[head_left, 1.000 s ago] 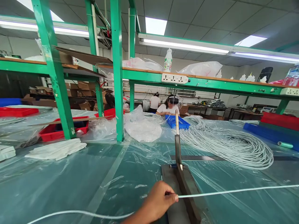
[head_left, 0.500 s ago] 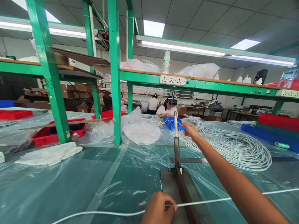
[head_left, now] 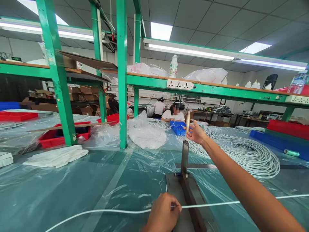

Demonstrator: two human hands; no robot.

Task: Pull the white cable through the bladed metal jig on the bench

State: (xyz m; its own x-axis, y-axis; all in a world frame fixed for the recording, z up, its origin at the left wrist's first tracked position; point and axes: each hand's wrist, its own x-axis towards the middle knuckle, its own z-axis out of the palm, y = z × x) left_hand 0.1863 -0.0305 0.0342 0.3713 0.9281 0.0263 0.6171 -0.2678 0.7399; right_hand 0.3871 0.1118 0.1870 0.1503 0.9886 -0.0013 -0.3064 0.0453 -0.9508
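My left hand (head_left: pixel 165 211) is closed in a pinch on a thin white cable (head_left: pixel 210 205), just left of the cutter's base. From there the cable crosses over the metal base (head_left: pixel 174 183) of a lever cutter, passes beneath my right forearm and runs on rightward. Its other end trails off to the lower left. The cutter's arm (head_left: pixel 184 158) stands raised, topped by a worn, pale handle (head_left: pixel 188 124). My right hand (head_left: pixel 197 132) is at this handle, its fingers curled around it from the right and the thumb a little apart.
Large coils of white cable (head_left: pixel 251 154) lie to the right. A blue tray (head_left: pixel 178 129) stands before a person seated opposite. Clear plastic bags (head_left: pixel 147 135), white gloves (head_left: pixel 58 157) and a red tray (head_left: pixel 48 140) are at left. Green posts (head_left: pixel 123 80) hold a shelf above.
My right hand has moved onto the handle from beside it, and the handle tilts slightly further right. The left hand keeps its pinch on the cable. The view has shifted slightly.
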